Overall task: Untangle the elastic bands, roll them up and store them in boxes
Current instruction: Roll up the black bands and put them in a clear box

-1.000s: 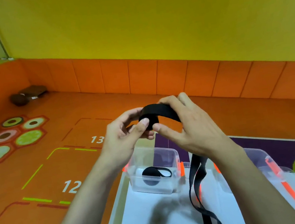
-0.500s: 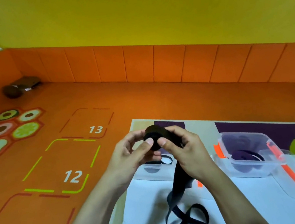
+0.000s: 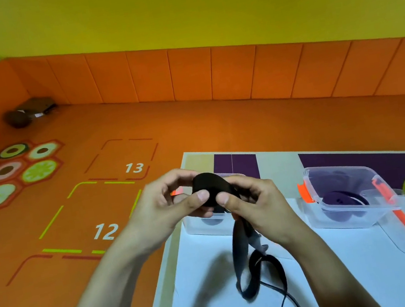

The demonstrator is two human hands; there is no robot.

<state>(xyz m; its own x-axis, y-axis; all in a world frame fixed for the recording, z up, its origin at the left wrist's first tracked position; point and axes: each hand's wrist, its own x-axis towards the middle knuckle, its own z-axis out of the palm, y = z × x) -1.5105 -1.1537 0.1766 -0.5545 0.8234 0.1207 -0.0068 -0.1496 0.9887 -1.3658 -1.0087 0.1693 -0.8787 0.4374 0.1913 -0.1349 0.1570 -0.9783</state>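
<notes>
Gripping the black roll of elastic band between thumbs and curled fingers, the left hand and right hand are holding it above the worktop. Its tail is hanging straight down beneath the right hand and looping on the worktop, so further winding is likely drawing it upward.

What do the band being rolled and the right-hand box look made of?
The band is matte black and hangs limp, so probably woven elastic fabric. The box is see-through and glossy, likely clear hard plastic, with orange clips.
</notes>
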